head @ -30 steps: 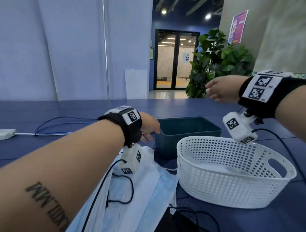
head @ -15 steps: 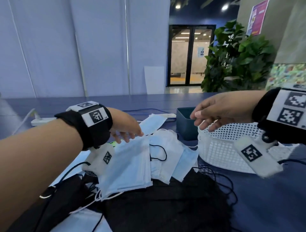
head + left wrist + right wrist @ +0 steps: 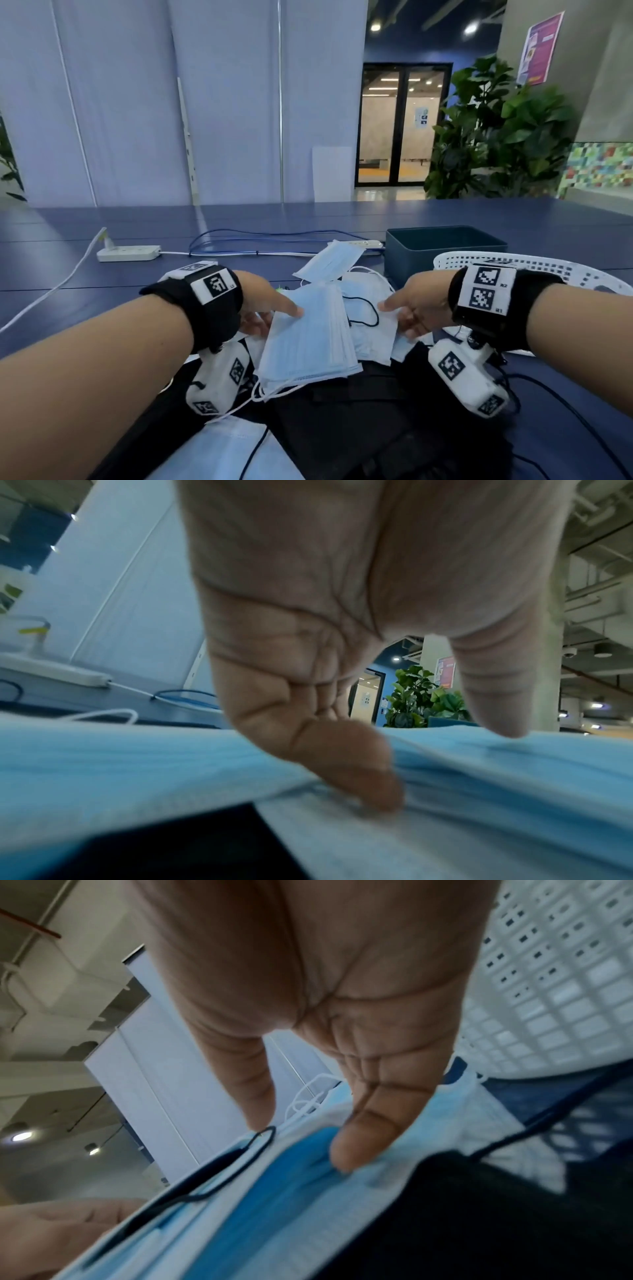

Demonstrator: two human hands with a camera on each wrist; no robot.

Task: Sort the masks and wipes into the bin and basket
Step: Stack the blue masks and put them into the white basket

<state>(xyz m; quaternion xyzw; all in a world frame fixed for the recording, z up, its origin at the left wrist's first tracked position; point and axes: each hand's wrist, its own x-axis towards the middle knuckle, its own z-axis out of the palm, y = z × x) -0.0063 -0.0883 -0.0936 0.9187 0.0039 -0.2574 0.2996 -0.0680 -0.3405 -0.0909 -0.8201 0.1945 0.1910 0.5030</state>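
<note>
On the dark blue table (image 3: 342, 219), the largest item near the person is a spread of black masks (image 3: 359, 421), lying under and nearer than a loose heap of light blue masks (image 3: 308, 342). One single blue mask (image 3: 330, 260) lies apart at the far edge of the heap. To the right stand the white lattice basket (image 3: 534, 267) and, just behind it, the dark teal bin (image 3: 442, 243); whether either holds anything cannot be told from here. A white power strip (image 3: 128, 253) and a blue cable (image 3: 239, 236) lie further back.

Compared with half a second earlier, both hands have come down from above the pile and now touch it. The left hand (image 3: 263, 301) has its thumb on top of the stacked blue masks and its fingers (image 3: 342, 764) curled beneath the stack's left edge, pinching it. The right hand (image 3: 414, 308) presses on the blue masks at the right side of the heap, thumb and fingers (image 3: 363, 1139) extended and slightly apart, with a black ear loop (image 3: 232, 1156) lying by the thumb tip. The view has also tipped lower toward the pile.
</note>
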